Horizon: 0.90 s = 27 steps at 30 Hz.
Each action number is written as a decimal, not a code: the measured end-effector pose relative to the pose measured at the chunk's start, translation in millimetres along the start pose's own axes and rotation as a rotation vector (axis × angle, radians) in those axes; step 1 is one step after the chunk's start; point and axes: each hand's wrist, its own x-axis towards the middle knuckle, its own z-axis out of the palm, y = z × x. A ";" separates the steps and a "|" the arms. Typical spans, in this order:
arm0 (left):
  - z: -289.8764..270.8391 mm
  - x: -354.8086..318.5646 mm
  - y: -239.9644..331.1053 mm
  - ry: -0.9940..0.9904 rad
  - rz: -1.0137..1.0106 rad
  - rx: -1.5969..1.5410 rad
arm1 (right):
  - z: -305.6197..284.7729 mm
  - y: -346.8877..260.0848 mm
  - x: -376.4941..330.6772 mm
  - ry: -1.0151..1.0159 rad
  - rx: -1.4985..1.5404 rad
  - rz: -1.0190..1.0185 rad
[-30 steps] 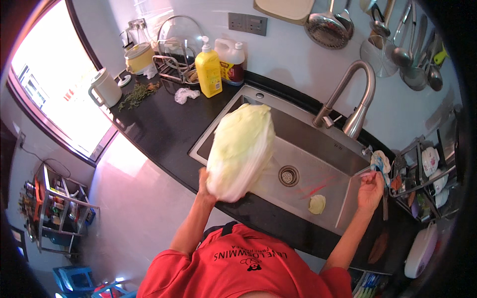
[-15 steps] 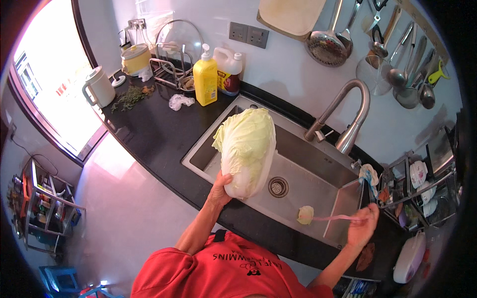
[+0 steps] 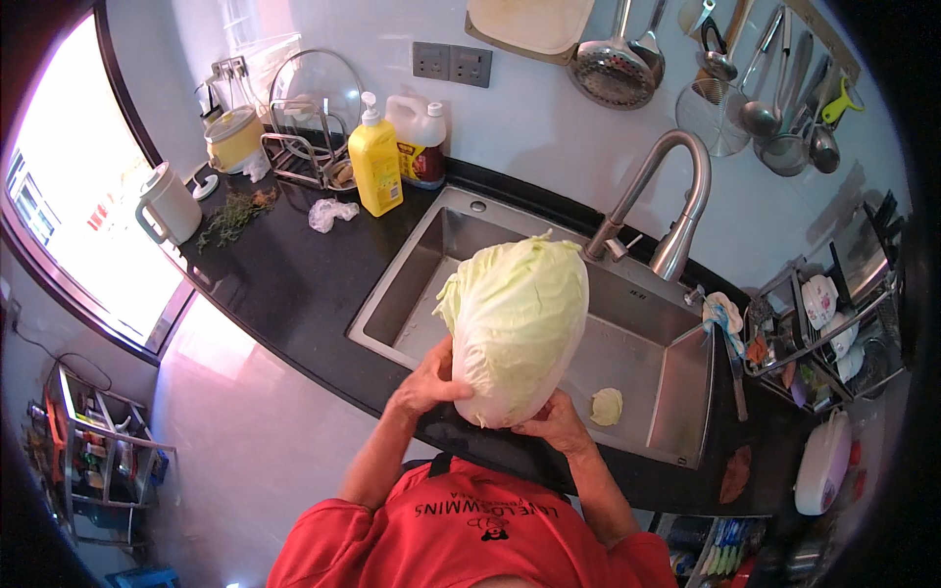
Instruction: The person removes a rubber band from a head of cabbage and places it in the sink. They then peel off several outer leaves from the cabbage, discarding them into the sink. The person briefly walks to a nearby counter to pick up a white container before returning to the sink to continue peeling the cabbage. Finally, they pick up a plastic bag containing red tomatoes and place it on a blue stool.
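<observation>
Steel sink point(image 3: 627, 367) below — cabbage point(image 3: 521, 328), lower end between hands point(image 3: 426, 382) point(image 3: 559, 423).

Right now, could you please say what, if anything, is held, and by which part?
A cabbage, held near its base: the left hand grips the lower left side; the right hand touches the bottom.

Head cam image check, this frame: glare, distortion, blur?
Head view: doorway largely blown out, its light glaring on the floor; head view: fisheye bends the countertop edge, corners go black; head view: napa cabbage, left hand and right hand look reasonably sharp, no obvious motion blur.
</observation>
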 end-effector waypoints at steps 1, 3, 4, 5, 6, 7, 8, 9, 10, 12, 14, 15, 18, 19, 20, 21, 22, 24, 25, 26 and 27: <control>4.6 -0.1 12.6 -0.053 0.062 0.104 | -0.6 2.1 -1.9 -0.013 0.014 0.016; 2.7 9.1 14.3 -0.011 0.078 0.232 | -6.9 -3.1 2.1 -0.004 -0.266 0.068; 2.3 10.4 13.6 0.008 0.080 0.303 | -7.4 -5.1 5.5 0.000 -0.398 0.091; -3.1 12.1 5.0 0.061 0.058 0.168 | -6.2 -5.6 7.6 0.001 -0.420 0.063; -12.5 16.0 -9.3 0.113 0.034 0.032 | -5.1 -6.1 9.1 0.004 -0.442 0.035; -15.7 17.6 -19.2 0.170 0.012 -0.104 | -5.3 -7.8 12.4 0.003 -0.465 0.009; -10.5 16.0 -23.0 0.179 0.048 -0.234 | -0.2 -31.4 8.6 0.001 -0.801 0.129; -4.1 18.2 -25.0 0.222 0.049 -0.374 | -3.9 -35.9 3.0 0.041 -0.737 0.010; 2.8 26.5 -24.2 0.254 0.045 -0.518 | -10.6 -39.9 -3.8 0.095 -0.676 -0.107; 4.2 39.9 -24.5 0.238 0.016 -0.802 | -21.2 -59.5 -21.2 0.234 -0.470 -0.249; 1.5 48.1 -23.6 0.188 -0.012 -0.802 | -44.8 -86.1 -46.4 0.434 -0.409 -0.387; 1.1 52.3 -23.8 0.155 -0.034 -0.805 | -60.5 -95.5 -61.9 0.551 -0.492 -0.498; -2.7 55.9 -27.5 0.114 -0.217 -0.793 | -80.0 -119.0 -111.3 0.597 -0.075 -0.761; 0.2 58.1 -28.4 0.107 -0.285 -0.763 | -83.9 -122.3 -128.6 0.602 -0.019 -0.820; -0.3 61.5 -32.1 0.098 -0.319 -0.709 | -87.2 -125.1 -140.6 0.567 -0.012 -0.868; 3.2 64.9 -38.3 0.113 -0.361 -0.664 | -89.8 -125.2 -153.7 0.573 0.033 -0.888; 8.0 71.4 -43.7 0.122 -0.399 -0.614 | -90.8 -126.9 -163.7 0.579 0.005 -0.920; 15.7 86.4 -59.2 0.128 -0.485 -0.590 | -91.6 -131.2 -186.1 0.635 -0.060 -0.977; 17.6 92.5 -69.7 0.146 -0.515 -0.569 | -90.4 -133.6 -198.1 0.681 -0.096 -1.004; 21.0 101.4 -82.4 0.156 -0.553 -0.553 | -90.5 -133.7 -215.1 0.826 -0.083 -1.050; 24.8 109.8 -94.1 0.166 -0.590 -0.535 | -89.9 -139.7 -234.0 0.799 -0.073 -1.082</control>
